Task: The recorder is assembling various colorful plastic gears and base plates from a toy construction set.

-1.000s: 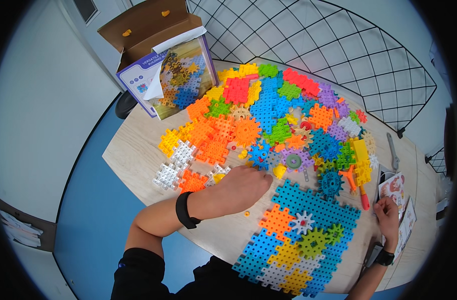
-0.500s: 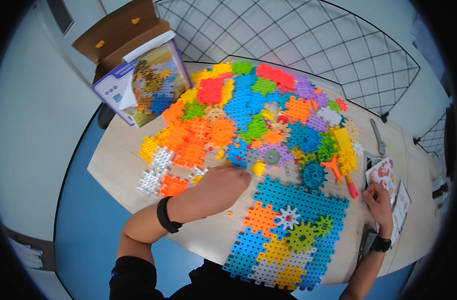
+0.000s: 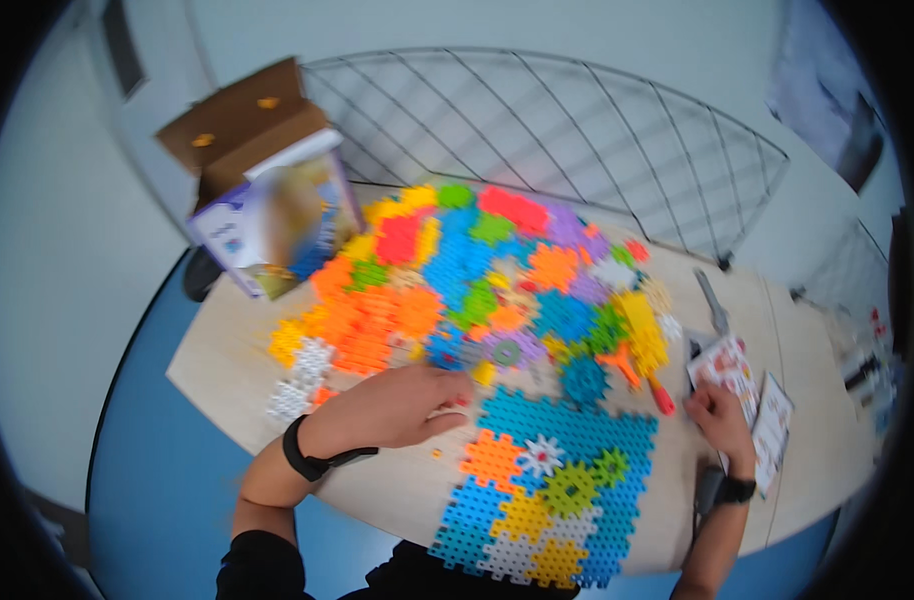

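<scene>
My left hand (image 3: pixel 402 405) is over the near edge of the pile, fingers curled and thumb drawn toward them. A speck of red shows at its fingertips, too blurred to name. Just beyond it lie a blue gear (image 3: pixel 445 347) and a purple gear (image 3: pixel 514 350) with a grey-green ring. Before me spreads a panel of interlocked plastic plates (image 3: pixel 567 425), mostly teal and blue, bearing a white gear (image 3: pixel 541 456), a large olive-green gear (image 3: pixel 570 488) and a small green gear (image 3: pixel 610 466). My right hand (image 3: pixel 719 418), fingers curled, is beside a printed booklet (image 3: pixel 725 368); anything inside it is hidden.
Loose gears and plates in many colours heap across the table (image 3: pixel 222 375). An open cardboard box (image 3: pixel 232 225) stands at the back left, before a black wire grid (image 3: pixel 537 120). A red-handled screwdriver (image 3: pixel 662 398), grey wrench (image 3: pixel 712 300) and folded leaflet (image 3: pixel 772 430) lie at right.
The view has tilted, so the table appears lower and shifted left. My left hand has drawn back slightly from the blue gear, its thumb now showing. My right hand stays by the booklet.
</scene>
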The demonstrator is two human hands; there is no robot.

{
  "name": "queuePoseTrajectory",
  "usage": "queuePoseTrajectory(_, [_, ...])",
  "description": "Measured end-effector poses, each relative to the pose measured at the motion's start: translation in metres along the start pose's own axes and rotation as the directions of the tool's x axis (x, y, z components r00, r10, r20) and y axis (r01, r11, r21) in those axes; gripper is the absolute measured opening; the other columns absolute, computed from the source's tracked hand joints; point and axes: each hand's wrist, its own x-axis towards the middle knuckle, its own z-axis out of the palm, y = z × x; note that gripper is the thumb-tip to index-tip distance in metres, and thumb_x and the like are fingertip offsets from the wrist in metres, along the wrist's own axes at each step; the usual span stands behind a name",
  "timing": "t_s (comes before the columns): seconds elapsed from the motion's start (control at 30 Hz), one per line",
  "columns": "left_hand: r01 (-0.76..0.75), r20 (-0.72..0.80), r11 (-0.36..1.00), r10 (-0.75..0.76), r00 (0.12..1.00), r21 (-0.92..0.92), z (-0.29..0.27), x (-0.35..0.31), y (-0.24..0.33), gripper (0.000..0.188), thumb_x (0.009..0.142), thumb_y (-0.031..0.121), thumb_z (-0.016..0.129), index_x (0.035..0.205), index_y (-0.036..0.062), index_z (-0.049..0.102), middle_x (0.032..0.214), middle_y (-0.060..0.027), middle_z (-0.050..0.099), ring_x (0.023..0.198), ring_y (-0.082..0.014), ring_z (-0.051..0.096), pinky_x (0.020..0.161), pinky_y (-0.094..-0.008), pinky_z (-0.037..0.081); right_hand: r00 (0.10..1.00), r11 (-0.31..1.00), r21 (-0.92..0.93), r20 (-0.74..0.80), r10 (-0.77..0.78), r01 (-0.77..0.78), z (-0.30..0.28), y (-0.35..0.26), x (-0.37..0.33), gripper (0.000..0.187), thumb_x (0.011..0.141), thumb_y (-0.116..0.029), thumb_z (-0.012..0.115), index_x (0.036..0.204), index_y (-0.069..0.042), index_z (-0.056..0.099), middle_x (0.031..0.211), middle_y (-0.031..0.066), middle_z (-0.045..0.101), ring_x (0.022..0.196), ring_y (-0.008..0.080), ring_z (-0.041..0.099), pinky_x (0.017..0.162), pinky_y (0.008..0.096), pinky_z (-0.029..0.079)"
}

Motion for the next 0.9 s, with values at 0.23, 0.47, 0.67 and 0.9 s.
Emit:
queuePoseTrajectory(0.23, [0.316,-0.825,0.926,-0.009,0.565,0.205,-0.141,-0.054,-0.062,0.035,0.088,0.023,0.079,0.116,0.0056,0.068,0.116,-0.0101,0.073,0.106,-0.0240,0.070,0.086,-0.0365,0.054,0.989,0.976,0.160,-0.012,0.150,-0.146,-0.007,-0.013,-0.005,0.011,0.095,-0.005,0.068,0.086,-0.002,0.063,0.067,-0.0048,0.054,0.058,0.0035,0.046,0.052,0.0235,0.036])
queuePoseTrajectory(0.47, [0.822,-0.898,0.504,-0.180,0.402,0.267,-0.186,-0.101,-0.149,0.044,0.079,0.024,0.084,0.115,0.0035,0.069,0.153,-0.0120,0.051,0.148,-0.0386,0.036,0.112,-0.0590,0.041,0.992,0.997,0.064,-0.125,-0.027,0.036,-0.007,-0.052,-0.001,0.012,0.094,-0.002,0.069,0.084,-0.001,0.061,0.064,-0.0038,0.051,0.058,0.0044,0.046,0.052,0.0240,0.035])
queuePoseTrajectory(0.67, [0.682,-0.858,0.646,-0.081,0.508,0.343,-0.186,-0.118,-0.163,0.032,0.073,0.014,0.086,0.098,-0.0005,0.071,0.151,-0.0136,0.049,0.145,-0.0384,0.039,0.107,-0.0478,0.051,0.979,0.982,-0.035,-0.082,-0.188,0.186,0.000,-0.170,0.016,0.013,0.090,-0.002,0.072,0.081,0.001,0.062,0.064,-0.0005,0.055,0.057,0.0060,0.047,0.052,0.0248,0.035])
queuePoseTrajectory(0.9, [0.651,-0.895,0.657,0.083,0.438,0.380,-0.128,-0.137,-0.140,0.022,0.072,0.009,0.084,0.085,-0.0014,0.070,0.147,-0.0167,0.051,0.144,-0.0390,0.042,0.101,-0.0453,0.056,0.823,0.805,-0.178,0.081,-0.562,0.566,0.041,-0.297,0.043,0.012,0.087,-0.007,0.074,0.084,0.001,0.065,0.069,0.0099,0.064,0.061,0.0235,0.062,0.057,0.0326,0.046])
